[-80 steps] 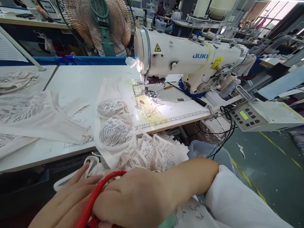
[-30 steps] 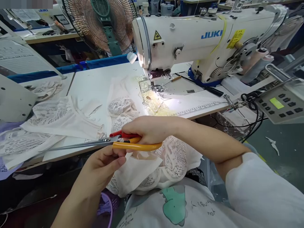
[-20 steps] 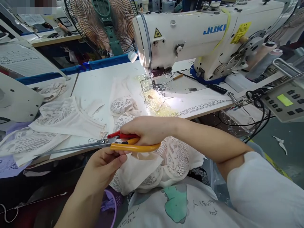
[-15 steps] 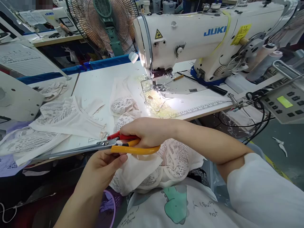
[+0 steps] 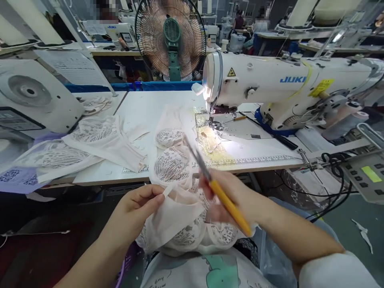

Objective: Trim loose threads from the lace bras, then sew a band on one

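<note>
My left hand [image 5: 139, 214] pinches the edge of a cream lace bra [image 5: 180, 218] between thumb and fingers. The bra lies bunched over my lap, its lace cups and plain side panel showing. Just right of it, my right hand [image 5: 231, 196] is closed round the handles of scissors [image 5: 223, 196] with an orange-yellow grip. Their blades point up and away from me toward the table and are blurred by motion, so I cannot tell whether they are apart. More lace cups [image 5: 172, 164] run from my lap onto the table edge.
A white JUKI sewing machine [image 5: 255, 76] with its lamp lit stands on the table [image 5: 138, 104]. Other lace bra pieces [image 5: 96, 140] lie at the left, beside another machine [image 5: 33, 92]. A fan [image 5: 172, 40] stands behind. A control panel [image 5: 364, 172] juts out at right.
My right hand has swung the scissors away from my left hand, turning the blades from pointing left to pointing forward. My left hand keeps its pinch on the bra. The view has tilted up.
</note>
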The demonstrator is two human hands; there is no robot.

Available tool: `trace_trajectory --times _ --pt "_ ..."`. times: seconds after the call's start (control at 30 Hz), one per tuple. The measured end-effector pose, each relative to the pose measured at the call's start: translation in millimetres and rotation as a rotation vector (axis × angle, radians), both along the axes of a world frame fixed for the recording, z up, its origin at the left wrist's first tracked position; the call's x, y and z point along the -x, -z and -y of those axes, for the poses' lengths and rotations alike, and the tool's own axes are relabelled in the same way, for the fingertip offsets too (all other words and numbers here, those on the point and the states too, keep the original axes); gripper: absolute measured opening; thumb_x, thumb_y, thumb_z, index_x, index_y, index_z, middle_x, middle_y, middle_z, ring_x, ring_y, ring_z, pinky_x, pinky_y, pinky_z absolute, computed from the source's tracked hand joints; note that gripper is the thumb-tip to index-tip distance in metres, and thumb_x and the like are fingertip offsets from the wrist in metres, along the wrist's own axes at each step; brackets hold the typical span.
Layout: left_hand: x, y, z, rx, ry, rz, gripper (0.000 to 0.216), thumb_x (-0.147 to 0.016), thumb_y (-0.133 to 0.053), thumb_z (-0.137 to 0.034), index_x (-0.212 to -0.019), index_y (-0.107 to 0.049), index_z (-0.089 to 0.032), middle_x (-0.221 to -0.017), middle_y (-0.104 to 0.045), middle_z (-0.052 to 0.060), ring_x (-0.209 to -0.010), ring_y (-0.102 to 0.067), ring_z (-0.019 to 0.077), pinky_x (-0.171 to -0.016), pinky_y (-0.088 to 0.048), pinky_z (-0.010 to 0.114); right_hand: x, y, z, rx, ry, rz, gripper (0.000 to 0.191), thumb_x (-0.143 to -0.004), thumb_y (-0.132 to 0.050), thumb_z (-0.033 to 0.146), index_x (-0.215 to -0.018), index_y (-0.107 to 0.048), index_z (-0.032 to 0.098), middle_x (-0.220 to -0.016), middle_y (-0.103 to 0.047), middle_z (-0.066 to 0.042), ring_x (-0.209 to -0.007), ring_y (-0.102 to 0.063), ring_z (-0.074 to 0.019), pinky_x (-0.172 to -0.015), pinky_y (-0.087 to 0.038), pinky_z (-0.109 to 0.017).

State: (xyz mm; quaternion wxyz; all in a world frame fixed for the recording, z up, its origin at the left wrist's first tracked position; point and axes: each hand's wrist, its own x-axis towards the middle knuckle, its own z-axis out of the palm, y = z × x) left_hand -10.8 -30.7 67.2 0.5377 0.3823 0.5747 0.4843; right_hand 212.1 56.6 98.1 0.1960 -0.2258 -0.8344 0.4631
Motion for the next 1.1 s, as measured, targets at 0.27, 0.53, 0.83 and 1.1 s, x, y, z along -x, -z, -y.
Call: trace_trajectory --times 0.27,0.53,0.83,1.1 --pt "-6 -5.4 4 0.018 -0.009 -0.061 0.021 -0.066 -0.069 -0.039 -0.066 -0.064 -0.019 -0.062 -0.055 0.000 -0.063 -0.049 0.0138 -0.057 -0.039 0.022 -18 15.4 33 -0.003 -0.193 0.471 0.034 -0.075 -0.051 0.050 -0.069 -0.041 0.019 -0.063 -0.043 0.001 -0.049 -0.032 -0.0086 -0.046 -0.025 -0.023" --pt "-15 -15.3 6 0.024 -0.027 -0.048 0.024 -0.066 -0.067 -0.040 -0.060 -0.061 -0.017 -0.057 -0.051 -0.001 -0.054 -0.043 0.0104 -0.051 -0.036 0.020 -9 14.8 36 0.026 -0.168 0.441 0.034 -0.077 -0.050 0.051 -0.071 -0.043 0.018 -0.062 -0.047 0.001 -0.053 -0.039 -0.0099 -0.049 -0.028 -0.022" --pt "-21 -17.6 -1 0.022 -0.029 -0.011 0.021 -0.059 -0.070 -0.035 -0.056 -0.062 -0.016 -0.053 -0.052 -0.002 -0.051 -0.042 0.0096 -0.049 -0.035 0.020 -12 15.6 38 -0.005 -0.146 0.473 0.037 -0.076 -0.050 0.054 -0.071 -0.042 0.018 -0.063 -0.048 0.001 -0.051 -0.036 -0.0089 -0.049 -0.027 -0.022" --pt "-25 -18.1 -5 0.050 -0.031 -0.036 0.021 -0.058 -0.069 -0.034 -0.054 -0.060 -0.017 -0.051 -0.050 -0.002 -0.050 -0.041 0.0101 -0.048 -0.034 0.021 -5 15.9 36 -0.038 -0.080 0.512 0.043 -0.071 -0.053 0.060 -0.070 -0.039 0.019 -0.065 -0.052 0.000 -0.052 -0.039 -0.0110 -0.048 -0.028 -0.022"
